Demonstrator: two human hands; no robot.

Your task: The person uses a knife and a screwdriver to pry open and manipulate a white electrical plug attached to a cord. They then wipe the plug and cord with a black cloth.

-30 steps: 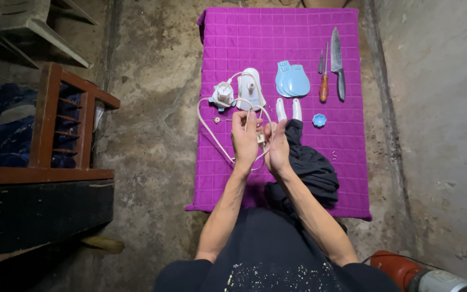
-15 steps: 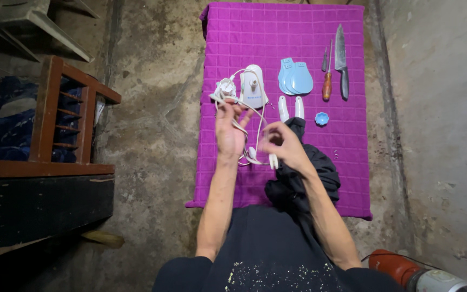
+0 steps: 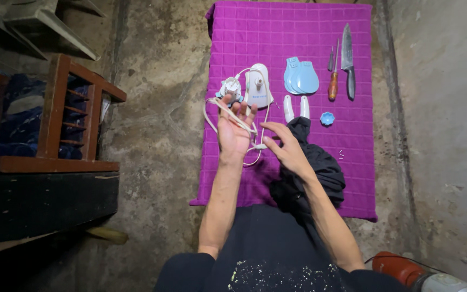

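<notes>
Over the purple mat [image 3: 320, 32], the cord [image 3: 239, 116] crossed the open left hand [image 3: 233, 130]; right hand [image 3: 287, 148], fingers spread, hovered beside it.

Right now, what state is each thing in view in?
White cord: loose loops, draped across the left hand's fingers.
Left hand: open, palm up.
Right hand: open, fingers at the cord.
White appliance body: lying flat on the purple mat.
Blue covers: off, stacked.
Knife: bare, flat.
Screwdriver: flat, untouched.
Black cloth: crumpled.
</notes>
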